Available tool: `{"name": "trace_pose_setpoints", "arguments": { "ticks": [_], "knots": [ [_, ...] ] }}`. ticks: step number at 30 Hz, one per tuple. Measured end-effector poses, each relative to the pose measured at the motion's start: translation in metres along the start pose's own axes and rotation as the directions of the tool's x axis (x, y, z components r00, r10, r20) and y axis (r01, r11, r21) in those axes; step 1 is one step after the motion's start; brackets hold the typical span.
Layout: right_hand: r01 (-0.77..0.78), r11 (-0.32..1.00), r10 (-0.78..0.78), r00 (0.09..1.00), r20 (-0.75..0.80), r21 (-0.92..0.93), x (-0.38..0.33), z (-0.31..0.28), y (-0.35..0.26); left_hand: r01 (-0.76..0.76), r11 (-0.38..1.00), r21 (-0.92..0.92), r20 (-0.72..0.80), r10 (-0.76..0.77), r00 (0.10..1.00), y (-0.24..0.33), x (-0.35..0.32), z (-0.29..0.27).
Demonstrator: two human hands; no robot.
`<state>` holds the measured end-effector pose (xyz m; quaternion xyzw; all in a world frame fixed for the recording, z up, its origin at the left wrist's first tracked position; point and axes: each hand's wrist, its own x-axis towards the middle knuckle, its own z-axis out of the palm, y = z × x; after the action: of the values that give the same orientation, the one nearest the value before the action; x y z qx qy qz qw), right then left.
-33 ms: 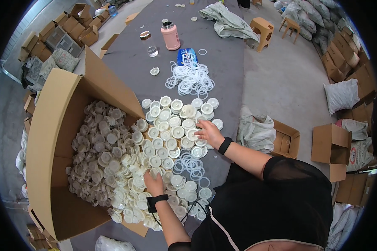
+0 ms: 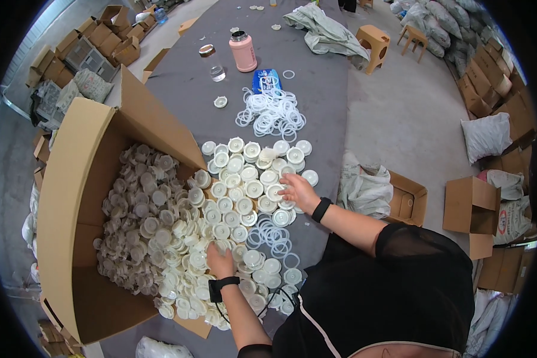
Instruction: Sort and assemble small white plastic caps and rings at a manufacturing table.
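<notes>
A spread of round white plastic lids [image 2: 243, 204], many with a small nub in the middle, covers the table in front of me. My left hand [image 2: 221, 263] is closed at the near side of the spread, its fingers on a white lid [image 2: 222, 246]; part of its grip is hidden. To the right, my right hand [image 2: 301, 192] reaches over the spread's edge with its fingers apart and nothing in them. Beyond it, a blurred, tilted lid [image 2: 267, 154] lies or tumbles among the others. Translucent rings [image 2: 271, 234] lie between my hands and my body.
A big cardboard box [image 2: 95, 238] on its side spills more lids at the left. Farther back are a ring pile [image 2: 271, 112], a blue packet [image 2: 267, 80], a pink bottle [image 2: 243, 52] and a clear bottle [image 2: 212, 63]. An opened carton [image 2: 407, 197] stands right of the table.
The pale lid beyond my right hand has tipped and shifted slightly. Both hands have moved only very slightly.
</notes>
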<state>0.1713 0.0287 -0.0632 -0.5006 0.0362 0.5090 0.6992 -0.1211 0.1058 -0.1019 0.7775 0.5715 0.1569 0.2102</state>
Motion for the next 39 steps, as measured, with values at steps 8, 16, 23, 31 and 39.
{"name": "trace_pose_setpoints", "arguments": {
  "ticks": [8,16,23,31,39],
  "knots": [
    [-0.254,0.921,0.32,0.926,0.2,-0.297,-0.017,0.0,0.06,0.097,0.991,0.091,-0.099,-0.088,0.991,0.03,0.006,-0.003],
    [-0.256,0.852,0.421,0.854,0.307,-0.457,-0.014,0.011,0.105,-0.274,0.892,-0.359,-0.073,0.266,0.961,0.065,-0.014,0.039],
    [-0.247,0.877,0.32,0.94,0.117,-0.412,-0.009,-0.013,0.091,-0.126,0.947,0.296,0.148,0.084,0.985,0.055,0.001,0.052],
    [-0.299,0.879,0.366,0.922,0.126,-0.371,-0.022,-0.028,0.088,-0.179,0.918,0.353,0.06,0.169,0.984,0.038,-0.003,0.063],
    [-0.29,0.875,0.37,0.917,0.15,-0.387,-0.04,-0.027,0.077,-0.151,0.973,0.177,-0.113,0.172,0.979,0.048,-0.014,0.051]
  ]
}}
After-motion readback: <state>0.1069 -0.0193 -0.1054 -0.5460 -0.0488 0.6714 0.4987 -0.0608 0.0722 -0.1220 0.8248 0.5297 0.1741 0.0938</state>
